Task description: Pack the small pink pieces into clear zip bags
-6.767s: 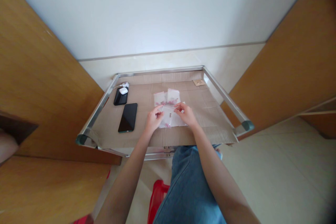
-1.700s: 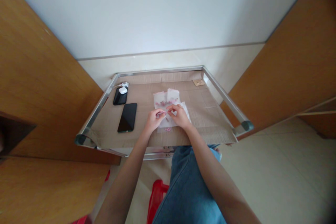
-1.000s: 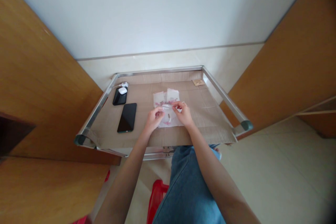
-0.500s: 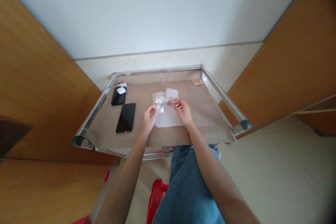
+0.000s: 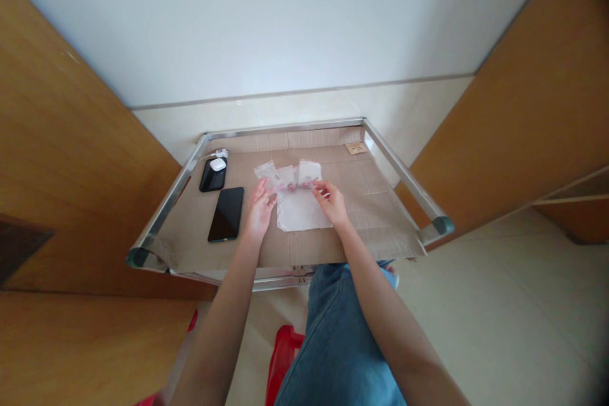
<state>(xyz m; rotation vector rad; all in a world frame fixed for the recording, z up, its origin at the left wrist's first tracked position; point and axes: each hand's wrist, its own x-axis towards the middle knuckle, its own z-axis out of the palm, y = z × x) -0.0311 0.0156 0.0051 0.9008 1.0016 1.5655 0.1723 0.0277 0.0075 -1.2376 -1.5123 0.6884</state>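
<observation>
Shifted left since half a second ago, one clear bag lies beside two companion bags on the surface, head view. Left hand spreads its grip; right hand's cannot be told. One careless brush could skew the flimsy row.

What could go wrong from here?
The left hand could nudge the nearer smartphone beside it. The small clear plastic bags lie close together, so moving one might drag another. The white earbuds case rests on the farther smartphone; a bump might slide it off.
</observation>
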